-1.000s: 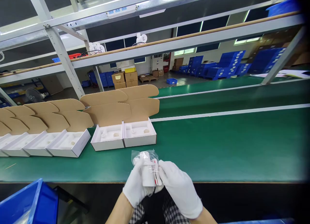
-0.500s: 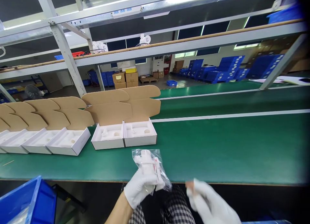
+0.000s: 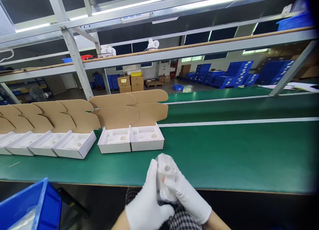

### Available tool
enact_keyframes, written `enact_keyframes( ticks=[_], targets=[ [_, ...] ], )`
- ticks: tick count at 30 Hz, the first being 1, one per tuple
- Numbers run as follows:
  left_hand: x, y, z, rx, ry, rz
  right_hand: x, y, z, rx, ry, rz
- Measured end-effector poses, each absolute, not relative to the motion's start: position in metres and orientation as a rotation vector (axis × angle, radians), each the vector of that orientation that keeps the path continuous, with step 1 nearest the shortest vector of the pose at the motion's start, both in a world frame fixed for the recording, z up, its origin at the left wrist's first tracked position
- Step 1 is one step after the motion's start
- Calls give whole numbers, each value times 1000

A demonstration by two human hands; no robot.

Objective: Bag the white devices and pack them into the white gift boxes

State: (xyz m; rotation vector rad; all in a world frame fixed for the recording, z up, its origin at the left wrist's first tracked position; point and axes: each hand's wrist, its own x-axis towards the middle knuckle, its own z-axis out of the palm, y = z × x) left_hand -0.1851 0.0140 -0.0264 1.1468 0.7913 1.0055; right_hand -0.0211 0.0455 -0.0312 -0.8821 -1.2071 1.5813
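Note:
Both my hands wear white gloves and meet at the near edge of the green belt. My left hand (image 3: 147, 203) and my right hand (image 3: 188, 198) are both closed around a white plastic part in a clear bag (image 3: 165, 172), held upright just above the belt edge. Right behind it stand two open white boxes with brown cardboard lids, the left box (image 3: 114, 142) and the right box (image 3: 147, 138), each with a white moulded insert.
More open boxes (image 3: 47, 143) line the green conveyor belt (image 3: 236, 150) to the left. A blue bin (image 3: 30, 206) sits at the lower left. A metal shelf frame (image 3: 74, 60) runs overhead; blue crates and cartons stand far behind.
My right hand, which had swung off to the lower right, has come back onto the bagged part. The part has turned upright, and the view has shifted slightly.

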Motion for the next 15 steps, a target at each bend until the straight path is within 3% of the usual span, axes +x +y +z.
enact_keyframes(
  ticks=[3, 5, 8, 11, 15],
  targets=[
    [-214, 38, -38, 978, 727, 1186, -22, 53, 6, -665, -1062, 1797],
    [-211, 57, -63, 813, 710, 1256, -25, 74, 28, -610, -1168, 1667],
    [-176, 78, -97, 564, 432, 868, -33, 132, 50, -716, -1592, 960],
    [-139, 98, -96, 414, 204, 898, -44, 210, 55, -995, -2130, 142],
    [-131, 138, -56, 222, 225, 1055, -57, 301, 42, -1049, -2627, -11]
  ],
)
